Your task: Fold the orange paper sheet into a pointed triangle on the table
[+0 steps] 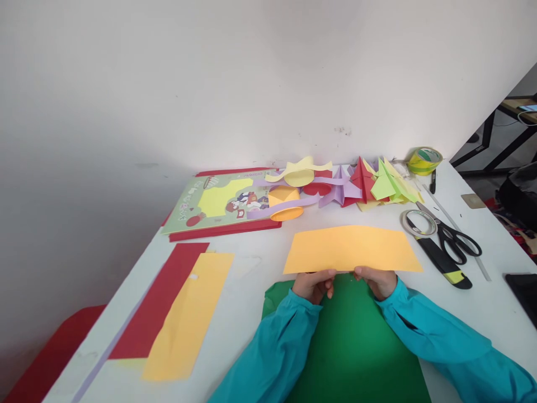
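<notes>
Both hands grip the near edge of an orange sheet of paper [352,249], held up over the table. My left hand [312,285] pinches that edge left of its middle, thumb on top. A short way to the right, my right hand [377,281] pinches the same edge in the same manner. The sheet bows slightly along its far side. Under my forearms lies a green surface [348,341], partly hidden by the sleeves. To the left, an orange paper strip [193,313] overlaps a dark red sheet [161,302].
Scissors [455,238], a white tape roll [419,223] and a black-and-yellow cutter [444,262] lie at right. Folded paper planes [364,182], curled paper pieces [287,202] and a printed paper pad [180,215] line the wall. A yellow tape roll [424,161] stands at the back right.
</notes>
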Available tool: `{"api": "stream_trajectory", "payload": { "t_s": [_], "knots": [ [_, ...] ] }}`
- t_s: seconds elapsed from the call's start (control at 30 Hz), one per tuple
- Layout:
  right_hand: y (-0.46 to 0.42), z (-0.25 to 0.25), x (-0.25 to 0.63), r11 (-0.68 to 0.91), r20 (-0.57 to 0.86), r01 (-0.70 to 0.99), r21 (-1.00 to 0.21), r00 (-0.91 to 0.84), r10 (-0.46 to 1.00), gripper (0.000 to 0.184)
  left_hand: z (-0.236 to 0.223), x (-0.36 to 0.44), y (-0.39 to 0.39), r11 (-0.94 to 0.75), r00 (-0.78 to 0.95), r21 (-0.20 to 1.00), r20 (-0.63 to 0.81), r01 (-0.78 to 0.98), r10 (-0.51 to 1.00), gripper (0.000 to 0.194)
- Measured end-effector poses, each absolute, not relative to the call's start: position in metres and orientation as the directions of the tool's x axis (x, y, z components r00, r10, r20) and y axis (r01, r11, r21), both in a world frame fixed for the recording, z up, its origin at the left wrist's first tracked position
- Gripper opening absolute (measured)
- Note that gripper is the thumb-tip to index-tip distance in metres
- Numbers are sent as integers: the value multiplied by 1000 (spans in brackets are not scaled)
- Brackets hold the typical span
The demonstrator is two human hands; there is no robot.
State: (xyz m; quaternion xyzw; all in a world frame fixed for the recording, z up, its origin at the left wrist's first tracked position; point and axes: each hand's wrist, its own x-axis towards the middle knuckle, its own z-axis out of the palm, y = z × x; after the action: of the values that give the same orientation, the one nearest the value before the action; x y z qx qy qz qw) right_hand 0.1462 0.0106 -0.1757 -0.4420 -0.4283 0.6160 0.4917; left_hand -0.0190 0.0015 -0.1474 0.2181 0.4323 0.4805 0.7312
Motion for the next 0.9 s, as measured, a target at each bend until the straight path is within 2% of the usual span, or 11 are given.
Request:
{"api": "stream_trajectory", "payload": {
  "t_s": [0.2,0.9],
  "knots": [
    [14,-173,145,-199,-171,-344,-918,-108,979,31,-147,-23,3,440,163,728,-422,-525,892,34],
    [15,-190,153,-281,-230,-453,-846,-166,959,18,-144,-26,5,409,134,728,-407,-550,904,45]
  ]
}}
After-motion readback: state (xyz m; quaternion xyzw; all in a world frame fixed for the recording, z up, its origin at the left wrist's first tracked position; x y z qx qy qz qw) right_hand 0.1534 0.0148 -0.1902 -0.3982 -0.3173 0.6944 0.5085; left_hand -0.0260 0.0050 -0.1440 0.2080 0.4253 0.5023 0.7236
